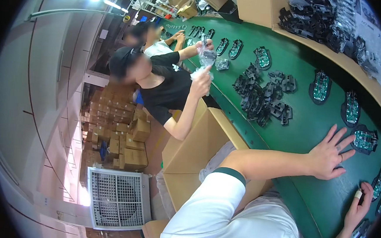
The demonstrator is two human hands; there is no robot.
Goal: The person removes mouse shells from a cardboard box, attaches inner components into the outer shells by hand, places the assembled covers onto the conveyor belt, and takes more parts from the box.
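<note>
At three o'clock, the left hand [330, 154] is spread over the smooth green tabletop [300, 134], fingers apart beside a rounded, black-rimmed circuit board [364, 139]. At four, the right hand [358, 207] is loosely curled; its grip cannot be told.

Circuit boards [320, 87] lie in a row along the table [303, 123]. A heap of parts [268, 97] lies between them and the open carton [197, 145] beside the table.

My white shirt [207, 207] has a green cuff [232, 174]; my left hand [329, 157] wears a ring [340, 158], my right hand [358, 208] a finger wrap [358, 194].
</note>
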